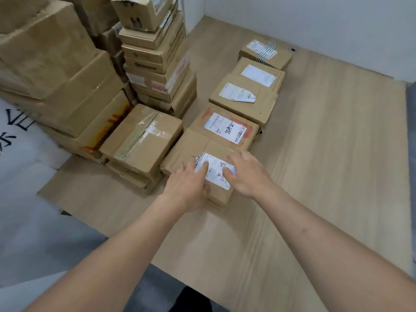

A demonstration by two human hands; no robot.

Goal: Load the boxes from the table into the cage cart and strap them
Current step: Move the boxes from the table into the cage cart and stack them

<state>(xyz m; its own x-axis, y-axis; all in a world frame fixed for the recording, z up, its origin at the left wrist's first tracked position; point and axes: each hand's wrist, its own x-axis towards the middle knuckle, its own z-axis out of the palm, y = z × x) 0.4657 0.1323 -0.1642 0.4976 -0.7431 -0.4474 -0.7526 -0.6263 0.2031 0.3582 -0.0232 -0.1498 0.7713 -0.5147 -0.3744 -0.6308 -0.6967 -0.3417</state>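
- I have both hands down on the nearest cardboard box [198, 163], which lies flat on the wooden table [315, 176] at the near end of a row of boxes.
- My left hand [188, 188] lies over the box's near-left part, fingers spread and mostly straight, fingertips reaching the white shipping label [215, 170]; I cannot tell whether the thumb hooks the near edge.
- My right hand [245, 174] rests flat on the box's right side, fingers straight and pointing left across the label, not curled round anything.
- Just behind this box lies a flat box with a label marked 5082 [225, 128], touching it; behind that a creased box with a torn label [243, 97], then a box with a plain white label [258, 74], and farthest a small box with striped tape [266, 52].
- To the left, a taped box [141, 140] sits on flatter boxes, just beside the one under my hands.
- Behind it stands a tall stack of flat boxes [157, 59], and large cartons [56, 70] fill the left.
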